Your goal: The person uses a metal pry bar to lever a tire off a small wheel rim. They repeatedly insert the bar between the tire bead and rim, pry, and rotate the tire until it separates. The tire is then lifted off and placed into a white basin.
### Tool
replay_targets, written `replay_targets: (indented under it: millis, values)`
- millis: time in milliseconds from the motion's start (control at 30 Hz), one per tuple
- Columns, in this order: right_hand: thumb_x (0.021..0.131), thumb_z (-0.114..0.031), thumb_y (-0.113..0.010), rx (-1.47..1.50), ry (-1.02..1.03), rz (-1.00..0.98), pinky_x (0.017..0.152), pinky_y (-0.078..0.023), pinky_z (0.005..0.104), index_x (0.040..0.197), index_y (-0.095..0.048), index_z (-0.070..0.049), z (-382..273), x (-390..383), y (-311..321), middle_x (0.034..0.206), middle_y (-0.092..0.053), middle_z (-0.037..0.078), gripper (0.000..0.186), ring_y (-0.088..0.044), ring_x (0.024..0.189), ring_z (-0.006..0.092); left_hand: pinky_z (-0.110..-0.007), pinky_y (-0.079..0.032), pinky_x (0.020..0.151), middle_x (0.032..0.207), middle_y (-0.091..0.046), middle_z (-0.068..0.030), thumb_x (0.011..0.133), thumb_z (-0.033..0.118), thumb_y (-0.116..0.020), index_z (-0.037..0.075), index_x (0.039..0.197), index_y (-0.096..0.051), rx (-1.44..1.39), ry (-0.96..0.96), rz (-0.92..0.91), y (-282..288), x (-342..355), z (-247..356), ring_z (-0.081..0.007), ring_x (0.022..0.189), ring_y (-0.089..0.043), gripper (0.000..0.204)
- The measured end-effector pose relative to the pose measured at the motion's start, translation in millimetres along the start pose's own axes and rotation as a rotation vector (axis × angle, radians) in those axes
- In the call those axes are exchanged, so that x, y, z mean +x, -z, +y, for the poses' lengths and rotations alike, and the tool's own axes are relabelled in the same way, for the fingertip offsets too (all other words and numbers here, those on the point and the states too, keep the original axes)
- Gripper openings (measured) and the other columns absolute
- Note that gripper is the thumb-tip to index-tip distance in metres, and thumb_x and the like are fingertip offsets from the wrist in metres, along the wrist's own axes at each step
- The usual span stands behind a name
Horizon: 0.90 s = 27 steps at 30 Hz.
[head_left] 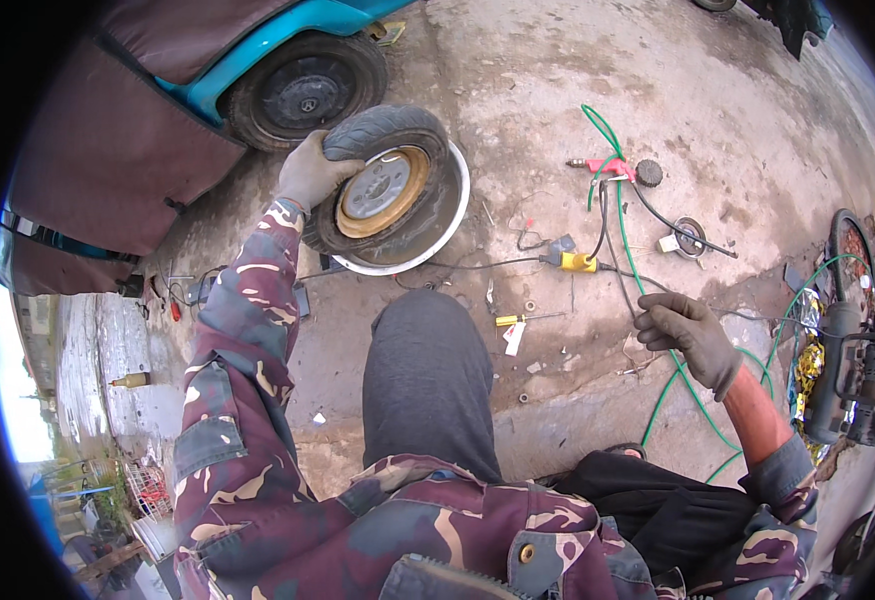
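Observation:
My left hand (pixel 316 172), in a grey glove, grips the upper left edge of a small black tyre (pixel 398 125) on a grey and rusty-yellow wheel rim (pixel 383 195). The wheel stands tilted in a white-rimmed basin (pixel 461 210) of murky water. My right hand (pixel 686 335), also gloved, hovers over the ground to the right with its fingers curled together. Whether anything is pinched in them is hidden. Beside its fingertips run a thin black cable and a green hose (pixel 678 372). Farther off lies a red air gun (pixel 613 167) joined to the green hose.
A teal vehicle with a black wheel (pixel 308 95) stands at far left. On the ground lie a yellow connector (pixel 578 261), a yellow-handled screwdriver (pixel 510 320), a round metal part (pixel 691 237) and loose cables. A dark cylindrical machine (pixel 838 370) stands at right. My knee (pixel 430 380) is below the basin.

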State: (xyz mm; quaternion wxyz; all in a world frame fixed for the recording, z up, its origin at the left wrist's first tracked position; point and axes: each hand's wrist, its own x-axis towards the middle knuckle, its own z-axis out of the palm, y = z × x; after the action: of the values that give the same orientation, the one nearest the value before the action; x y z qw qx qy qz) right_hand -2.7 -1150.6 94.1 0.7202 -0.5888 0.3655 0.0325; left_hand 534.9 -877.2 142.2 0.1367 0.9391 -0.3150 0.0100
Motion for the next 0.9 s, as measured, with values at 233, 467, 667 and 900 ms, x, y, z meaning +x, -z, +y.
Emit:
replay_targets:
  millis: [233, 467, 667, 900]
  values:
    - [0.108, -0.032, -0.068, 0.061, -0.051, 0.087, 0.084, -0.061, 0.0312, 0.139, -0.066, -0.001, 11.1, 19.3, 10.3, 0.113, -0.077, 0.009, 0.043, -0.075, 0.096, 0.0166, -0.046, -0.054, 0.107, 0.13, -0.072, -0.0311, 0.075, 0.061, -0.089, -0.002, 0.139, -0.063, 0.111, -0.02, -0.082, -10.7, 53.6, -18.7, -0.0424, 0.125, -0.07, 0.094]
    - [0.107, -0.034, -0.069, 0.086, -0.101, 0.009, 0.083, -0.061, 0.0315, 0.139, -0.066, -0.001, 11.0, 45.7, 4.6, 0.112, -0.077, 0.01, 0.045, -0.075, 0.095, 0.0178, -0.045, -0.053, 0.111, 0.138, -0.068, -0.0333, 0.074, 0.07, -0.085, -0.007, 0.148, -0.057, 0.199, 0.094, -0.128, -32.2, 106.8, -20.7, -0.0424, 0.131, -0.067, 0.11]
    - [0.108, -0.034, -0.069, 0.078, -0.131, 0.032, 0.082, -0.061, 0.032, 0.139, -0.066, -0.002, 27.7, 51.5, 17.2, 0.113, -0.077, 0.01, 0.045, -0.075, 0.096, 0.0175, -0.04, -0.061, 0.095, 0.125, -0.076, -0.026, 0.084, 0.048, -0.088, -0.013, 0.134, -0.067, -0.177, 0.345, -0.086, -27.3, 91.3, -105.0, -0.0319, 0.112, -0.076, 0.082]
    - [0.109, -0.032, -0.067, 0.063, -0.174, 0.056, 0.082, -0.061, 0.0314, 0.14, -0.065, -0.002, 38.7, 61.5, 27.6, 0.113, -0.077, 0.009, 0.043, -0.075, 0.096, 0.0168, -0.04, -0.061, 0.097, 0.134, -0.071, -0.0267, 0.081, 0.046, -0.093, -0.017, 0.145, -0.054, -0.774, 0.615, 0.025, -54.8, 38.2, -214.7, -0.032, 0.113, -0.075, 0.097]
